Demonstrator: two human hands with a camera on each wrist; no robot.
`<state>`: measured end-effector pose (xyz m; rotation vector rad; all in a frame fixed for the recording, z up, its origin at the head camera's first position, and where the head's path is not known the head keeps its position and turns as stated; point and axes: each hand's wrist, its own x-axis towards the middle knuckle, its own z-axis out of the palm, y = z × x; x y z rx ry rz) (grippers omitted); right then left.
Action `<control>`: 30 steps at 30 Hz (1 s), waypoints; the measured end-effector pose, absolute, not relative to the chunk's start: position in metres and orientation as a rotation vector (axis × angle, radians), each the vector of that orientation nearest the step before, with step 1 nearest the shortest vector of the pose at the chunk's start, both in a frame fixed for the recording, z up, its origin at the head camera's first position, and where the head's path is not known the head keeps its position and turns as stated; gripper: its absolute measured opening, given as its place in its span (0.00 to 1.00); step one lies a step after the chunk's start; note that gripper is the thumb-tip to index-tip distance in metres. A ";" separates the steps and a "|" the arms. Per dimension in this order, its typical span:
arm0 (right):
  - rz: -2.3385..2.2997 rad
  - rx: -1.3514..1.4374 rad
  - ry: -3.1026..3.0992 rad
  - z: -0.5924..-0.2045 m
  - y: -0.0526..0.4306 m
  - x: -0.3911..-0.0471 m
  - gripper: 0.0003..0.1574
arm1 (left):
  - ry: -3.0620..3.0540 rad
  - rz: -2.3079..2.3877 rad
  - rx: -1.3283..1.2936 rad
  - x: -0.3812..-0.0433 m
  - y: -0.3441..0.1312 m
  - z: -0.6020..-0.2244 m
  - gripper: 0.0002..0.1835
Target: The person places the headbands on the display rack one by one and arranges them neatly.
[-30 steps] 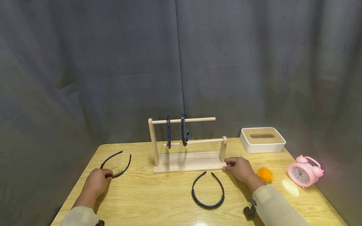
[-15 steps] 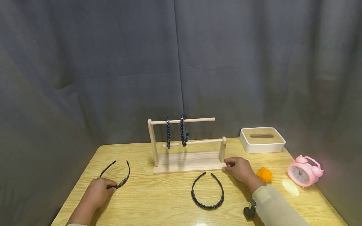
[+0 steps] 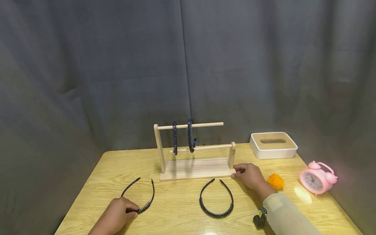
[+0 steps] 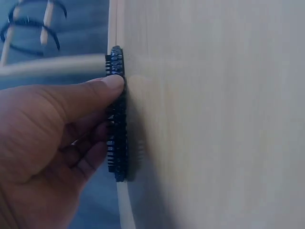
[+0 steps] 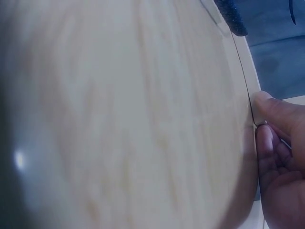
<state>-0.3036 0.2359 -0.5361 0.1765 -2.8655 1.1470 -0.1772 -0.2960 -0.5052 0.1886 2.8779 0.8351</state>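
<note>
My left hand [image 3: 117, 213] pinches a dark toothed headband [image 3: 145, 207] by its comb section, over the front left of the table. The left wrist view has the thumb on the near face of this headband [image 4: 118, 143], fingers behind it. At the right end of a pale wooden rack [image 3: 196, 168], my right hand [image 3: 249, 176] grips the base corner between thumb and fingers. Two dark headbands hang over its upper rod [image 3: 208, 124]: one on the left [image 3: 175, 138], another nearer the middle [image 3: 190, 137]. A further headband [image 3: 216, 215] lies flat in front of the rack.
Right of my right hand lies an orange yarn ball [image 3: 275, 181]. A pink alarm clock [image 3: 315, 179] stands near the right edge of the wooden table [image 3: 170, 218]. At the back right is a white tissue box [image 3: 273, 153]. A grey curtain [image 3: 132, 65] hangs behind.
My left hand has carried the headband rightward and toward the front edge, from the table's left side. My right hand has stayed at the rack's corner.
</note>
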 end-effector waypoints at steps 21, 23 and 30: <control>1.153 0.171 -2.866 -0.534 0.235 -0.303 0.23 | 2.771 0.851 0.663 -0.158 -0.207 -0.511 0.07; 1.155 0.172 -2.868 -0.533 0.235 -0.302 0.23 | 2.777 0.851 0.678 -0.158 -0.200 -0.512 0.07; 1.146 0.158 -2.867 -0.532 0.233 -0.300 0.23 | 2.826 0.804 0.626 -0.158 -0.176 -0.512 0.08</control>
